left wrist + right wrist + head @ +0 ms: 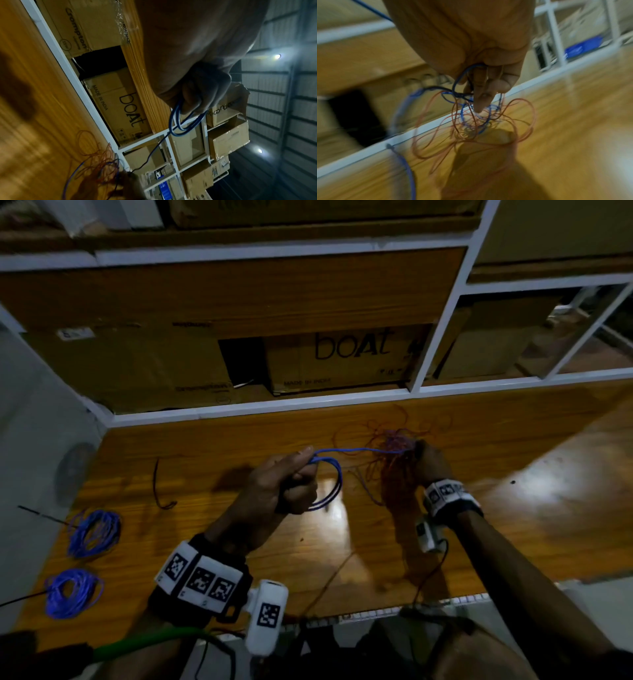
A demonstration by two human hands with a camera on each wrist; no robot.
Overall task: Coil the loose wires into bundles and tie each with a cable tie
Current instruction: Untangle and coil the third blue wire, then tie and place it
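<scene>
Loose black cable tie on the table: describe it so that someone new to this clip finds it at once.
Start at the wooden table and go to its left half, between the two blue wire bundles at the left edge and the left hand. The cable tie is a thin black strip lying alone on bare wood, hooked at its near end; unlike the bundles it is neither blue nor coiled.

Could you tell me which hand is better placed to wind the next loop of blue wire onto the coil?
Probably the right hand: it pinches the wires at the tangle where the blue wire runs out, while the left hand grips the coil.
</scene>
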